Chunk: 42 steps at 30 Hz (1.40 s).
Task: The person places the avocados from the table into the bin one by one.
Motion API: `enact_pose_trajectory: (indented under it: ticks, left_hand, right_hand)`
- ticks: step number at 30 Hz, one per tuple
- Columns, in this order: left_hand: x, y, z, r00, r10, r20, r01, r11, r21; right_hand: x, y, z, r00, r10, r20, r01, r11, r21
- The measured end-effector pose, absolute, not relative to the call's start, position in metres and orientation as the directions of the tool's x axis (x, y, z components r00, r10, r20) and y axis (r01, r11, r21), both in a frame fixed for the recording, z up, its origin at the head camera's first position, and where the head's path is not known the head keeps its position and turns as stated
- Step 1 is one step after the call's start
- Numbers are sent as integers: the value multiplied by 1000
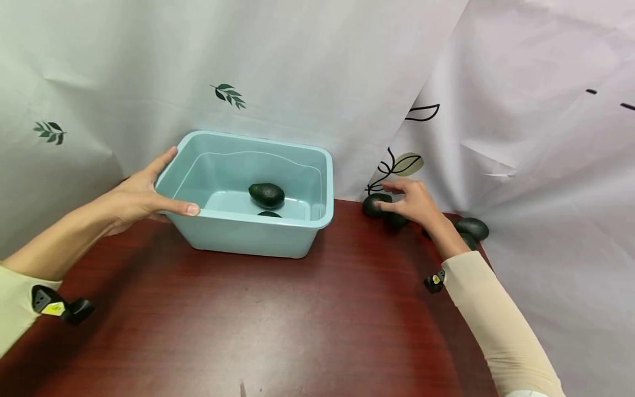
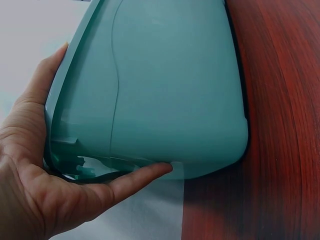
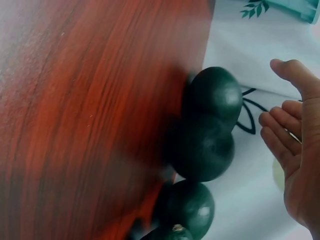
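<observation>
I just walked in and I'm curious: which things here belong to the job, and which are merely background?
Likely the job:
tub, gripped by the left hand
dark fruits inside
more fruits near the right hand

Background:
table
leaf-print sheet

– Where's the tub [image 1: 248,238]?
– On the surface [image 1: 278,309], before the sheet [image 1: 307,66].
– And the fruit [image 1: 267,194]?
– Two lie in the tub; others form a row to its right, toward the surface's back right corner, beside the sheet.

Table [image 1: 278,320]: surface was red-brown, wood-grained | White sheet [image 1: 317,66]: hung behind table, was creased | Leaf print [image 1: 232,94]: was dark green
</observation>
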<state>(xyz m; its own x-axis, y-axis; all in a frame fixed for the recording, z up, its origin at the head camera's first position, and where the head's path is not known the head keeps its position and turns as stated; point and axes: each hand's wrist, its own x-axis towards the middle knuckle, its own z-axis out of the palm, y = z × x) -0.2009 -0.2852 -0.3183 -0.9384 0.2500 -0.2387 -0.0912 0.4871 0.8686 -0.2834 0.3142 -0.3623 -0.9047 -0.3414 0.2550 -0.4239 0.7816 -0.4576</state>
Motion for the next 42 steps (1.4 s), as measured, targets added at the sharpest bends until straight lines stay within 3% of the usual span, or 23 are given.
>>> enact_pose_trajectory:
  ticks: [24,34,42]
  left_hand:
    - [-199,-284,-320,-942,243,-230,-87,487,869]
    - [-199,-283,-318,-943,241,-231,-87,492,866]
    - [-199,-284,-318,-942,242,-233,-86,496,864]
  right_hand:
    - [-288,326,-377,-957,-283,71,-287,870,-400]
    - [-291,320,-376,-917,-382,118,-398,846,-355]
    - [-307,326,-401,-875,-446,186,-483,788,-383]
